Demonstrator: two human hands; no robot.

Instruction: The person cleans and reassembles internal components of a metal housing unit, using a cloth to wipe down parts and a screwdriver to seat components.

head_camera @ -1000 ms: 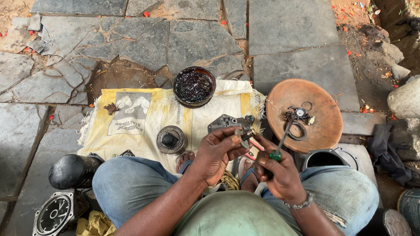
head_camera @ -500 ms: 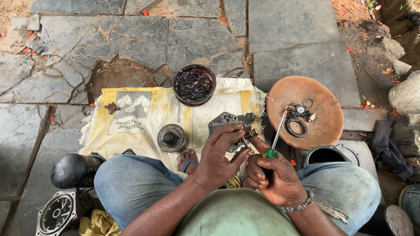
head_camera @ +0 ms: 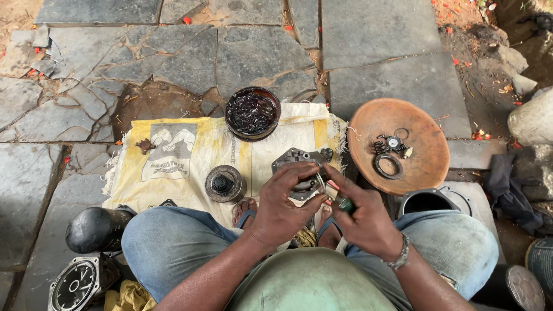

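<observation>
The grey metal part (head_camera: 299, 167) lies on the yellow sack (head_camera: 173, 167), at the sack's right end, just below the black bowl (head_camera: 252, 113) of dark grease. Its long axis runs roughly across the sack, left to right, with its flat face turned up.

The left hand (head_camera: 285, 207) comes in from below the sack, fingers curled over the near edge of the metal part and pinching at a small shiny piece there; what that piece is cannot be told. The right hand (head_camera: 363, 222) meets it from the right, closed around a tool with a green handle (head_camera: 345, 204) whose tip points up and left toward the part. Both wrists are bent inward so the fingertips nearly touch.

Left of the metal part on the sack sits a round metal cap (head_camera: 224, 184). Off the sack's right edge stands a rusty round dish (head_camera: 426, 167) holding small rings and springs (head_camera: 389, 155).
</observation>
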